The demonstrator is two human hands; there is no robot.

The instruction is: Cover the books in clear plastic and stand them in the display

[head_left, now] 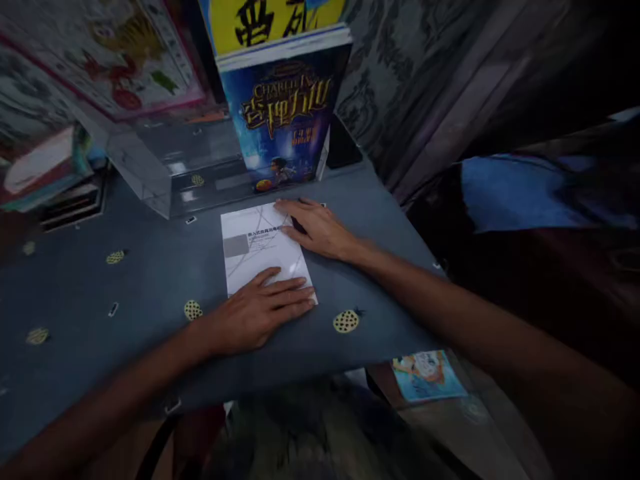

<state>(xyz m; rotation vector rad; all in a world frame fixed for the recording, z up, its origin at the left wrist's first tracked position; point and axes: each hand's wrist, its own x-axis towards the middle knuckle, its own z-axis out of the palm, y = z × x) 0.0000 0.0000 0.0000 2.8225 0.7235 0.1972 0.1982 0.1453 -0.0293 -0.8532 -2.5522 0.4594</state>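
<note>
if the left hand (263,310) or right hand (317,227) pressed unevenly, the white booklet (260,257) could skid or crease on the tablecloth (150,287); both hands' fingers lie extended, gripping nothing. the booklet rests flat before the upright blue book (287,120), showing 1 grey block (236,245) and dark print (265,231), seemingly too dim to read.

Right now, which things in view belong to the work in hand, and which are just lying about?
In use: white printed paper; left hand and right hand resting on it.
Just around: upright blue book; clear stand; stacked books at left.
</note>
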